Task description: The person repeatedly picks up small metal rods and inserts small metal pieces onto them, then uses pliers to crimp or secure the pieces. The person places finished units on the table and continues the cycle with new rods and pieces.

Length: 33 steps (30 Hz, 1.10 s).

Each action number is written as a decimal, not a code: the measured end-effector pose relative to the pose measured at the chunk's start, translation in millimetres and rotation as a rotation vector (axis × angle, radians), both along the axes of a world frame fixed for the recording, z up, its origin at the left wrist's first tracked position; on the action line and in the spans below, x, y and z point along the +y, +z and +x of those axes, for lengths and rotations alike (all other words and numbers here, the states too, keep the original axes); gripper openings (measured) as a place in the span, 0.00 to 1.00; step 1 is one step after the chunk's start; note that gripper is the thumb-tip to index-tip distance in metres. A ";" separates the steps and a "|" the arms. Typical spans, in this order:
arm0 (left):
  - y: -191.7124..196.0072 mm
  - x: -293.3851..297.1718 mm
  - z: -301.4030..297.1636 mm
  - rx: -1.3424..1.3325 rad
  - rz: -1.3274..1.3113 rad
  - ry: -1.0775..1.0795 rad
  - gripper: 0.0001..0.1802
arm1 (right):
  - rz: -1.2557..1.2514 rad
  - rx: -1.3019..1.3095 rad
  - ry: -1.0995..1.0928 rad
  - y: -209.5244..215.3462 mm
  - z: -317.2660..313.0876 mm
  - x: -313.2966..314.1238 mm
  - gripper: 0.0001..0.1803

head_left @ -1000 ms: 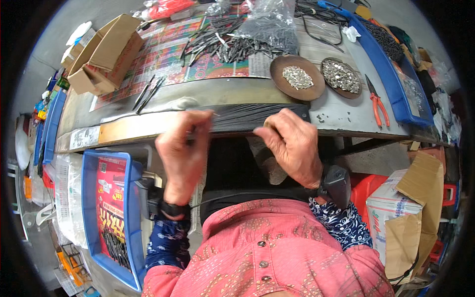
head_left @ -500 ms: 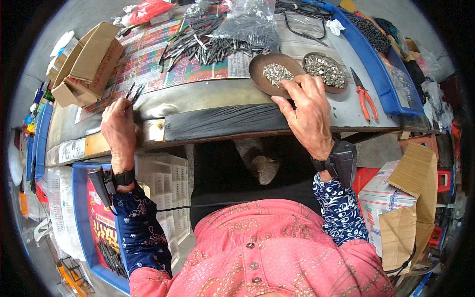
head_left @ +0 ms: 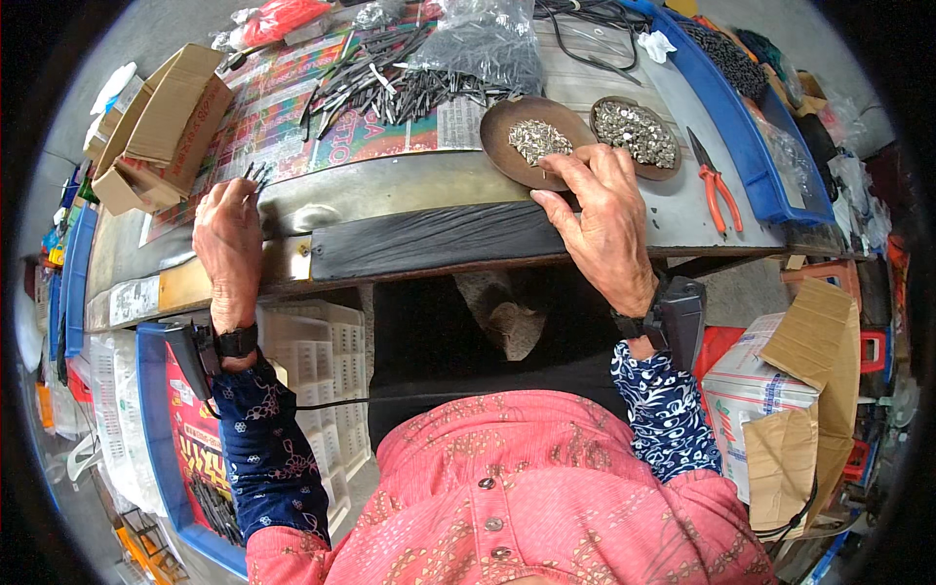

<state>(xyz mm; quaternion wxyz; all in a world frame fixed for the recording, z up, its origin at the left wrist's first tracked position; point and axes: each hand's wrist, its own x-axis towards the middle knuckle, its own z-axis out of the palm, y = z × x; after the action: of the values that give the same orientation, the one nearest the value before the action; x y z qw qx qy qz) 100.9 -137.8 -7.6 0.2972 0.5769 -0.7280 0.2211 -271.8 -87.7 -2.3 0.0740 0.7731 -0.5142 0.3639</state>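
My left hand (head_left: 230, 234) rests on the left part of the workbench (head_left: 390, 190), its fingers closed around a few thin black rods (head_left: 257, 174) that stick out above the fingertips. My right hand (head_left: 603, 219) lies over the near rim of a brown dish (head_left: 507, 127) of small silvery metal pieces, fingers spread and fingertips at the dish's edge. A second brown dish (head_left: 636, 132) with more small metal parts stands just right of it. A loose heap of black rods (head_left: 390, 83) lies farther back on the bench.
An open cardboard box (head_left: 161, 122) stands at the bench's far left. Orange-handled pliers (head_left: 717, 185) lie at the right beside a blue tray (head_left: 741, 117). A clear bag of dark parts (head_left: 483, 44) sits at the back. Crates and boxes crowd the floor on both sides.
Both hands left the bench's front edge. The left hand went out left to the thin black rods and took hold of them; the right hand reached up to the brown dish's rim.
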 end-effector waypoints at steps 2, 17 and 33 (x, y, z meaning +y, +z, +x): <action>1.7 0.7 -8.0 0.022 0.034 -0.029 0.04 | 0.010 0.014 -0.004 -0.8 0.0 -0.8 0.17; 23.0 -27.2 -42.5 0.093 0.148 -0.137 0.04 | 0.013 -0.028 0.025 -1.1 -2.2 1.5 0.13; 17.4 -102.3 -66.6 -0.065 0.324 -0.025 0.10 | 0.042 -0.311 0.132 -2.7 -10.2 -1.0 0.05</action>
<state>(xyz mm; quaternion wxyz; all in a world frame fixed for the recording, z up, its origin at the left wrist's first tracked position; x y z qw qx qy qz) 34.3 -240.1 9.8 0.1794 0.6007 -0.7705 0.1154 -282.1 -88.7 -5.0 -0.0468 0.7411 -0.4751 0.4721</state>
